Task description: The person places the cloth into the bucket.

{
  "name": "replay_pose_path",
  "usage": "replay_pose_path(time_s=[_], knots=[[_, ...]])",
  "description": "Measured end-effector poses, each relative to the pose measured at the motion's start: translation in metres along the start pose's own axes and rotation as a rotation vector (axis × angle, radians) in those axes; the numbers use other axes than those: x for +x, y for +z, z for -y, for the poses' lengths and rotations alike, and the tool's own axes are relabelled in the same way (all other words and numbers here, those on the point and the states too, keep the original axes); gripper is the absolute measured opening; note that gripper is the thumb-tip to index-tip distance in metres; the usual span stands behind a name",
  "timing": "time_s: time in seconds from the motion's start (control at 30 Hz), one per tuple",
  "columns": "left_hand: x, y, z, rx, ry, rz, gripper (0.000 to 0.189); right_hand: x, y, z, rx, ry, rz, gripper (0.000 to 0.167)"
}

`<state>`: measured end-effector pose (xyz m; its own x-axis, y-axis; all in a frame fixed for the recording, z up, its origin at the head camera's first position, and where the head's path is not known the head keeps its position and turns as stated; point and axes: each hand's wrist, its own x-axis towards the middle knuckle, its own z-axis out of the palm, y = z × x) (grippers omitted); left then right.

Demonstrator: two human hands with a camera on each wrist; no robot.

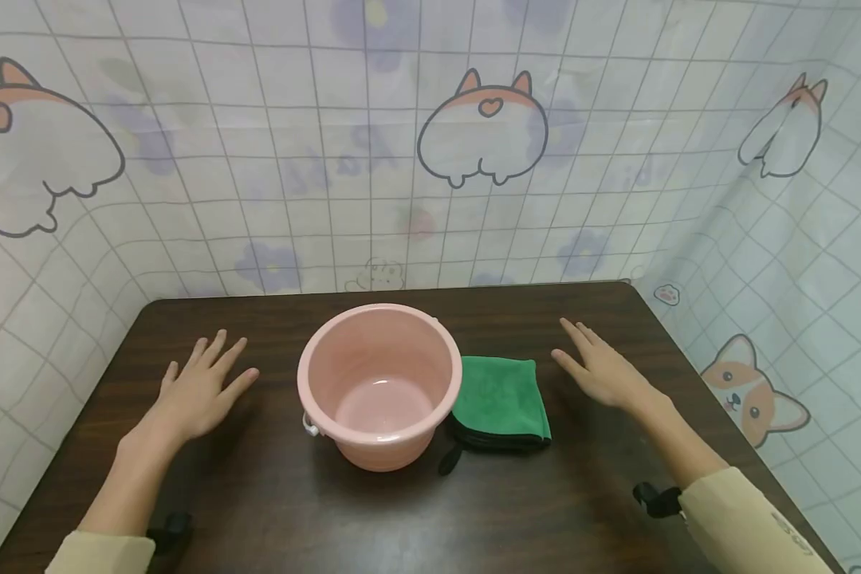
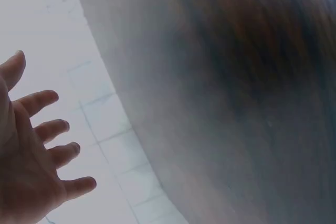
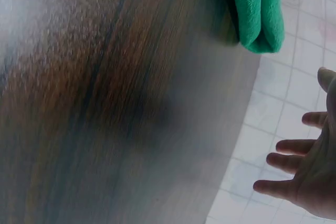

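Observation:
A pink plastic bucket [image 1: 383, 454] stands upright near the middle of the dark wooden table, and its inside looks bare. Right beside it lies a folded green cloth [image 1: 501, 395] with a black edge; the right wrist view shows the folded end of this cloth [image 3: 257, 11]. To the left of the bucket, my left hand [image 1: 197, 395] hovers palm down with fingers spread, touching nothing. My right hand [image 1: 603, 368] is over the table to the right of the cloth, fingers extended and apart from it. Both palms appear in the wrist views, holding nothing.
The table [image 1: 373, 526] has a dark wood-grain top with rounded far corners. A white grid-patterned curtain [image 1: 330, 215] with cartoon dogs hangs behind it and along both sides. A white handle fitting [image 1: 310, 425] sits on the bucket's left side.

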<state>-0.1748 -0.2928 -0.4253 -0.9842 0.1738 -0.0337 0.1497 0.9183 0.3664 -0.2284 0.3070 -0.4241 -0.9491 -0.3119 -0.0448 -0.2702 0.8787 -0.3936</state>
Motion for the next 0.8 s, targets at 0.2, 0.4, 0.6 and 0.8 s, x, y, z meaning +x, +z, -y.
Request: replay_pose_path(time_s=[0.2, 0.4, 0.6, 0.8], knots=[[0.001, 0.001, -0.02, -0.031, 0.047, -0.084, 0.069, -0.004, -0.002, 0.011, 0.069, -0.03, -0.036, 0.07], [-0.002, 0.001, -0.035, -0.126, 0.096, -0.204, 0.061, -0.005, -0.003, 0.024, 0.131, -0.074, -0.06, 0.067], [-0.008, 0.006, -0.055, -0.264, 0.154, -0.384, 0.047, -0.008, 0.005, 0.034, 0.208, -0.095, -0.07, 0.063], [-0.008, 0.008, -0.079, -0.389, 0.197, -0.473, 0.036, -0.011, 0.015, 0.04, 0.267, -0.073, -0.057, 0.06]])
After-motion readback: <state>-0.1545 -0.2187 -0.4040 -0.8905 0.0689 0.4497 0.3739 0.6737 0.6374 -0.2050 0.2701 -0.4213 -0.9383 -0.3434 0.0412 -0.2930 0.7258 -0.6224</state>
